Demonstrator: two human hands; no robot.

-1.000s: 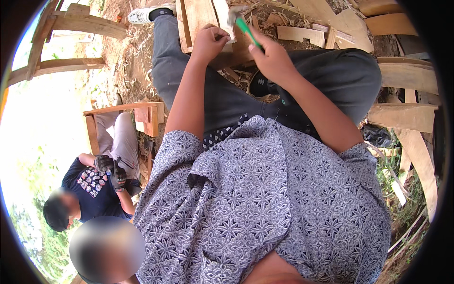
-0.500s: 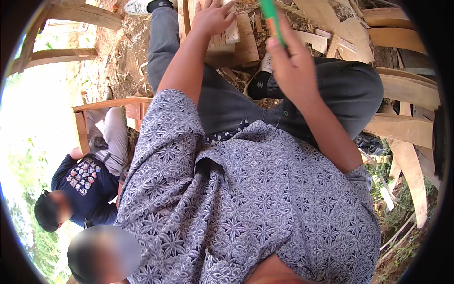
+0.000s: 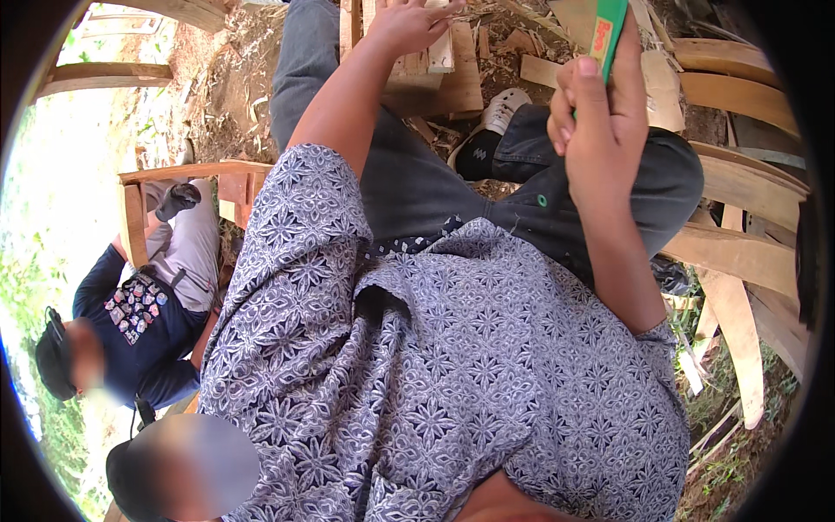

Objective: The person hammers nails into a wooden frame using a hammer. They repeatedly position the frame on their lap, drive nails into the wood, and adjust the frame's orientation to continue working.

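Cut partly by the top edge, my left hand [image 3: 410, 24] lies on pale wooden pieces [image 3: 442, 54] between my legs, its thumb stretched out to the right. Beneath them is a thicker wooden block [image 3: 461, 83]. My right hand [image 3: 602, 130] is raised over my bent right knee. It grips a flat green handle [image 3: 609, 39] with a red and yellow label, index finger laid along it. The handle runs out of the top of the picture, so I cannot tell what tool it belongs to.
Curved wooden pieces [image 3: 739, 183] are stacked along the right. Wood shavings and offcuts [image 3: 522, 42] litter the ground ahead. At the left a person in a dark shirt [image 3: 139, 326] sits by a wooden frame [image 3: 187, 171]. Another person's head [image 3: 183, 465] is close at the lower left.
My right hand has swung to the right with the green handle, away from the wooden pieces. My left hand stays on the wood. The seated person's arm has shifted near the frame.
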